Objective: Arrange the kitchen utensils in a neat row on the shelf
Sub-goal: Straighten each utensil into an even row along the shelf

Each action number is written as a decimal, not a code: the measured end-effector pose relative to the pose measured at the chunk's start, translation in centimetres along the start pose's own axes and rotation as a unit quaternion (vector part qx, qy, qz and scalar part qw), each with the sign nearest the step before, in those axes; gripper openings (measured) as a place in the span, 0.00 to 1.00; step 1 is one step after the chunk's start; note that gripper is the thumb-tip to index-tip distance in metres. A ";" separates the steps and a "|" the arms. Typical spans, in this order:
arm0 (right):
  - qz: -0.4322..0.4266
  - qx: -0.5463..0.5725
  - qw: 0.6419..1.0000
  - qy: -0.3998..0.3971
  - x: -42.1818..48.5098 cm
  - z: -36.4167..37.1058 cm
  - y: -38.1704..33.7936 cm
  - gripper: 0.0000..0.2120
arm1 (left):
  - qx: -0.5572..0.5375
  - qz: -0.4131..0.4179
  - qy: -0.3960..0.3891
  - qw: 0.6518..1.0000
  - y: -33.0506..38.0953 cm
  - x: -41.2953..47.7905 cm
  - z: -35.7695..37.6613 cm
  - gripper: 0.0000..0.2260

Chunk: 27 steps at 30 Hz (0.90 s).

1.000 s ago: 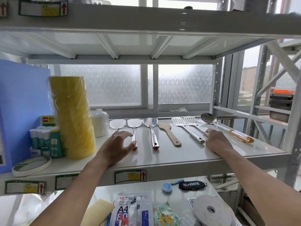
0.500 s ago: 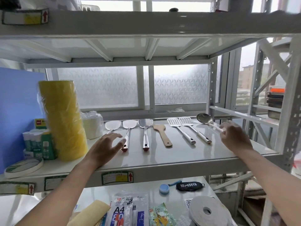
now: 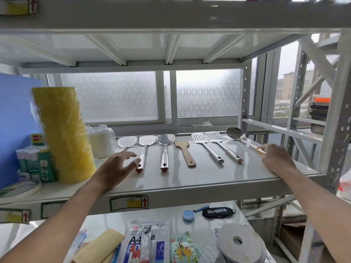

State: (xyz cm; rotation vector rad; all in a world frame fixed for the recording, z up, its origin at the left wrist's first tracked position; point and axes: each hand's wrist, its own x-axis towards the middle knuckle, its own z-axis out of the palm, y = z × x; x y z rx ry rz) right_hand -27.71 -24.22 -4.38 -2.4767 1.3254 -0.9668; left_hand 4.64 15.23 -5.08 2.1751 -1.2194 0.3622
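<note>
Several utensils lie side by side on the white shelf [image 3: 190,180], handles toward me. From the left there are three steel spatulas [image 3: 127,141] [image 3: 147,140] [image 3: 166,139], a wooden spatula [image 3: 185,152], two slotted turners [image 3: 198,138] [image 3: 213,136] and a steel ladle [image 3: 235,133]. My left hand [image 3: 115,168] is open with fingers spread over the leftmost spatula's handle, hiding it. My right hand [image 3: 275,158] is curled over the orange end of the ladle's handle at the shelf's right side.
A tall yellow stack of tape rolls [image 3: 64,133], a wrapped white stack [image 3: 100,141], a box of glue sticks [image 3: 36,164] and a blue board [image 3: 15,120] fill the shelf's left. A steel upright [image 3: 336,130] bounds the right. The lower shelf holds stationery [image 3: 136,243].
My right hand moved from the slotted turner's handle rightward onto the ladle's handle. My left hand lifted slightly and spread its fingers. The view shifted down a little.
</note>
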 end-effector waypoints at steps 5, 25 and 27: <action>0.002 -0.008 1.000 -0.006 0.3 0.2 0.1 0.18 | 0.007 -0.001 0.003 1.000 0.2 -0.1 -0.1 0.25; -0.051 -0.094 0.992 0.062 -0.3 0.1 -1.1 0.25 | 0.068 0.000 0.001 0.998 0.7 -0.3 -0.6 0.24; -0.089 -0.062 0.992 0.069 -1.0 -0.1 -1.6 0.27 | 0.069 0.005 0.011 0.998 1.1 -0.5 -0.6 0.28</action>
